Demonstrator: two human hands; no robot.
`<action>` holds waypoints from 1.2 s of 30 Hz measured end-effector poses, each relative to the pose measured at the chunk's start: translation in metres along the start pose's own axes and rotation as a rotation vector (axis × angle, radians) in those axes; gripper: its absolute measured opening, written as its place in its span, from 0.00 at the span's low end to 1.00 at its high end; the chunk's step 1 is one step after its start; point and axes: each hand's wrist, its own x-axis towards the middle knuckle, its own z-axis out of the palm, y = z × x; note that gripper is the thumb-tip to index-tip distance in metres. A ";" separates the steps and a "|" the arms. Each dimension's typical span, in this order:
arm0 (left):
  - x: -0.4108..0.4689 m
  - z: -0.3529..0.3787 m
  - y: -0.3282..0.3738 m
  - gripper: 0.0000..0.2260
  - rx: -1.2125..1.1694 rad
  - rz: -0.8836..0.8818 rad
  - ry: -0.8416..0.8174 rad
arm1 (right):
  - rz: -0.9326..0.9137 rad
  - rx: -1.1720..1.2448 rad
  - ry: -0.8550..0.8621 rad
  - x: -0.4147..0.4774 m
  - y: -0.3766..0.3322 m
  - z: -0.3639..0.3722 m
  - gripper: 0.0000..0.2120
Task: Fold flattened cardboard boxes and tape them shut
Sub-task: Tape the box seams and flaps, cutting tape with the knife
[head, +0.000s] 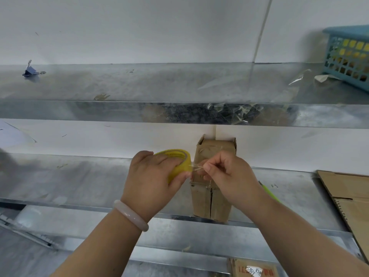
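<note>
Centre frame: left hand (151,176) is gripping yellow tape roll (180,163); right hand (227,174) is pinching the tape end (196,167). Taping step is starting; next move likely needs a strip drawn over cardboard box (207,200) seam.

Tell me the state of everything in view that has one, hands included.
left hand, grips the tape roll.
tape roll, loose end lifted off.
right hand, pinches that loose end.
cardboard box, folded up, near flaps closed.
flat cardboard, unfolded, lying at right.
blue basket, upright on upper shelf.

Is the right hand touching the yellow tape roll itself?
Apart. Head view: right hand pinches only the peeled tape end; a gap separates its fingers from the tape roll.
</note>
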 end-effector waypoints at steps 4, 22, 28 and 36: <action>0.002 -0.004 -0.005 0.27 0.047 -0.087 -0.060 | 0.052 0.174 -0.031 -0.006 -0.005 0.001 0.06; 0.001 -0.010 -0.006 0.20 -0.328 -0.061 -0.130 | 0.351 0.534 -0.046 0.001 -0.017 -0.011 0.09; 0.007 -0.021 -0.011 0.21 -0.372 -0.007 -0.279 | 0.116 -0.247 -0.070 0.001 -0.013 -0.017 0.07; 0.007 -0.025 -0.025 0.12 -0.530 -0.038 -0.291 | 0.069 -0.352 -0.030 0.000 -0.015 -0.028 0.07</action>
